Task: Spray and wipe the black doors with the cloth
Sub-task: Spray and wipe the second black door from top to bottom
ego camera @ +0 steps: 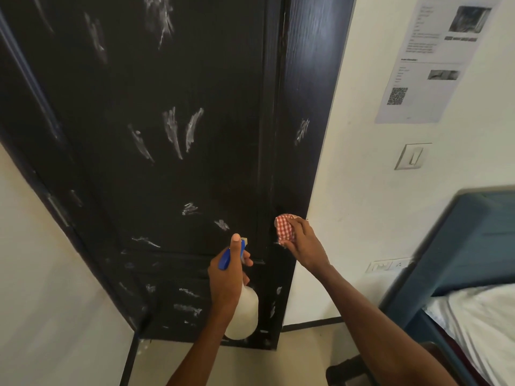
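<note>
The black door (156, 162) fills the left and middle of the head view, seen from close up and tilted by the wide lens, its panelled face marked with many white streaks (174, 132) and smears scattered from top to bottom. To its right runs the black door frame (309, 107), which carries a few of the same white marks. The right hand (305, 246) presses a red-and-white checked cloth (284, 228) against the dark surface at the seam between door and frame, low down; its fingers (299, 225) are curled over the bunched cloth and grip it. Just left of it, the left hand (227, 280) holds a spray bottle (242, 316) with a white body and a blue trigger head (227, 259); the fingers wrap the neck, one of them stretched up along the head, and the nozzle points at the door close by. The two hands are near each other but apart. White wall lies on both sides of the door. On the right wall hangs a printed paper notice (426, 59) with a QR code, below it a wall switch (412, 156), and lower still a socket plate (387, 265). In the right corner stands a bed with a blue headboard (479, 240) and white sheet (485, 324). The pale floor (237, 366) meets the bottom of the door.
</note>
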